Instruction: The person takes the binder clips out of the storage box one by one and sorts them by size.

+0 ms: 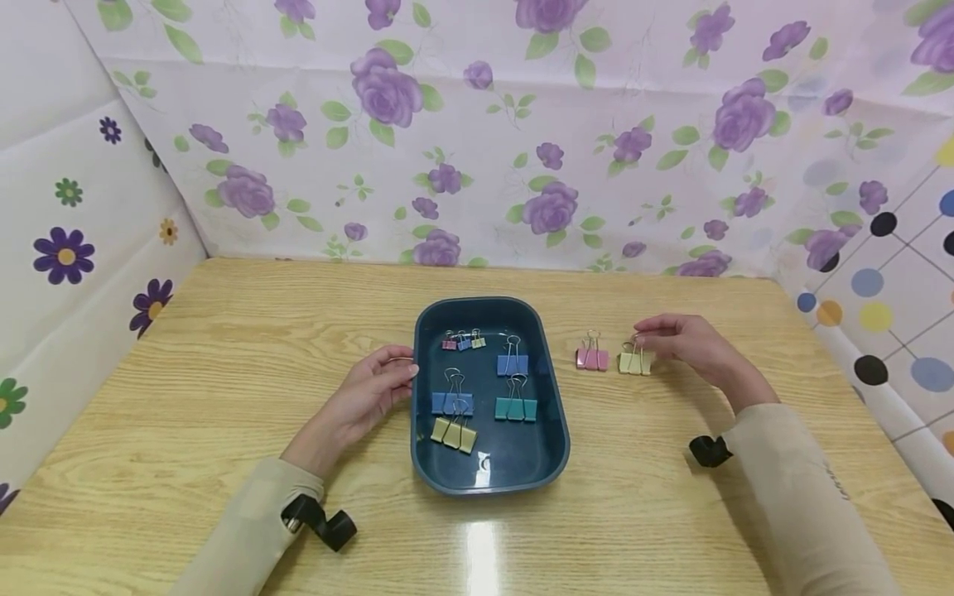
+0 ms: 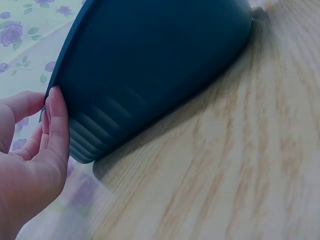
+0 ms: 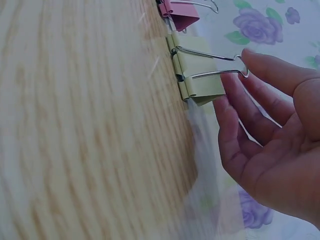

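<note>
The dark blue tray [image 1: 488,476] at mid-bench holds seven binder clips: three small at its far end, two blue, one teal, one yellow. Two more stand right of it, a pink clip [image 1: 592,358] and a yellow-green clip [image 1: 634,361]. The left hand [image 1: 365,399] rests relaxed fingers on the tray's left rim; the right hand [image 1: 689,343] touches the yellow-green clip's wire handle, its grip loose and apart.

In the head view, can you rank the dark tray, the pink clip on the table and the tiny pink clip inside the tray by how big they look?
1. Dark tray, largest by far.
2. Pink clip on the table.
3. Tiny pink clip at the tray's far end, clearly smallest; it lies about as far from the camera, so this is not just distance.
</note>
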